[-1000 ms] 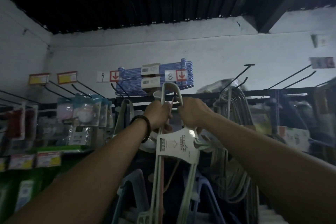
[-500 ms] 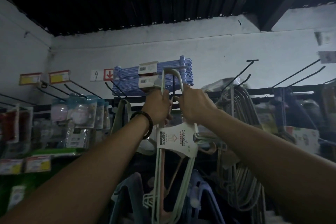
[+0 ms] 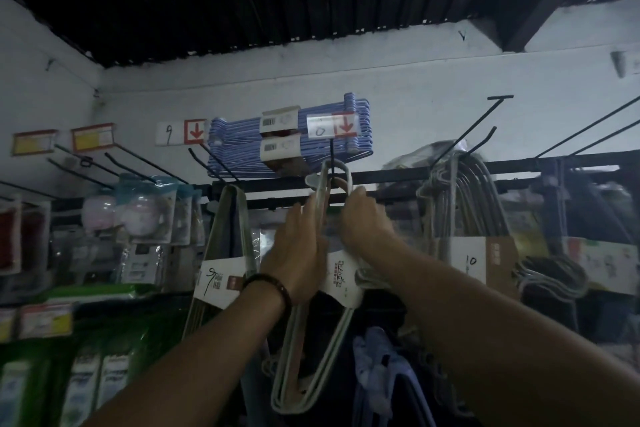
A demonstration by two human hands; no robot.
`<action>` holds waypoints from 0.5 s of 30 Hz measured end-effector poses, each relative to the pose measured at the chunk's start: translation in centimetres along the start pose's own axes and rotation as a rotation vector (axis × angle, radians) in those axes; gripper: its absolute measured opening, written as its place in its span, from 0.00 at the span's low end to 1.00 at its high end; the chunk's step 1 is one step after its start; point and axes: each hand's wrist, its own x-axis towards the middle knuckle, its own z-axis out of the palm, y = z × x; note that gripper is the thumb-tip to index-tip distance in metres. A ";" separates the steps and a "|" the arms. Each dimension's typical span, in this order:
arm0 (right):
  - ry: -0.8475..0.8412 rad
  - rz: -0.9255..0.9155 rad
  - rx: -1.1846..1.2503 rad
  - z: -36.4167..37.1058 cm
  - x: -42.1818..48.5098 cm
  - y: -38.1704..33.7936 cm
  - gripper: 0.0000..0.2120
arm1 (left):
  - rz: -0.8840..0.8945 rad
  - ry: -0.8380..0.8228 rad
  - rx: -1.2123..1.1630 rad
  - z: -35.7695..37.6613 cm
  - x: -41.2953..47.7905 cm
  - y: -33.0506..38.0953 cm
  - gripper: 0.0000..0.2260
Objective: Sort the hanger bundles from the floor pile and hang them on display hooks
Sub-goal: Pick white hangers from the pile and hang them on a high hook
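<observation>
Far left in my feed, 2 yellow price tags [image 3: 93,137] sit on pegs above hanging blister packs [image 3: 145,215]. A hanger bundle with a 9 on its sleeve [image 3: 221,274] hangs just left of the work.

Half a second ago both hands were clenched round the neck of the pale hanger bundle [image 3: 341,279], whose hook tops stood free in front of the blue stack. Now those hook tops loop round the black display hook [image 3: 331,158] at centre frame, under the price tag with the red arrow [image 3: 330,125]. The bundle's body hangs down between my 2 forearms.

The left hand [image 3: 294,250], with a dark bracelet [image 3: 270,284] at the wrist, has released its clench. Its fingers [image 3: 311,208] lie straight up along the bundle's neck, touching it. The right hand [image 3: 363,222] is grasping the hook tops, its fingertips pinched on them just below the peg.

The stack of blue hangers [image 3: 242,149] lies on the top rail directly behind the peg. The tag at the peg's tip crowds the hook tops from above.

To the right hang grey wire hangers [image 3: 467,204] with a 10 on their sleeve, and above them an empty T-ended peg [image 3: 485,114]. At lower centre, something pale blue [image 3: 377,354] shows under the right forearm.
</observation>
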 end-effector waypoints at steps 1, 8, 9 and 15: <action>-0.026 0.039 0.042 0.7 0.3 0.5 0.04 | 0.006 -0.080 0.064 0.6 -0.6 -0.4 0.32; -0.232 0.061 -0.149 1.4 2.4 2.5 0.13 | -0.036 -0.266 0.364 3.9 -2.5 -1.8 0.41; -0.279 0.011 -0.189 1.2 2.9 2.8 0.18 | -0.049 -0.250 0.364 4.0 -2.5 -1.6 0.41; -0.260 -0.150 -0.087 -1.2 4.0 4.2 0.28 | -0.047 -0.240 0.290 3.2 -2.0 -1.8 0.32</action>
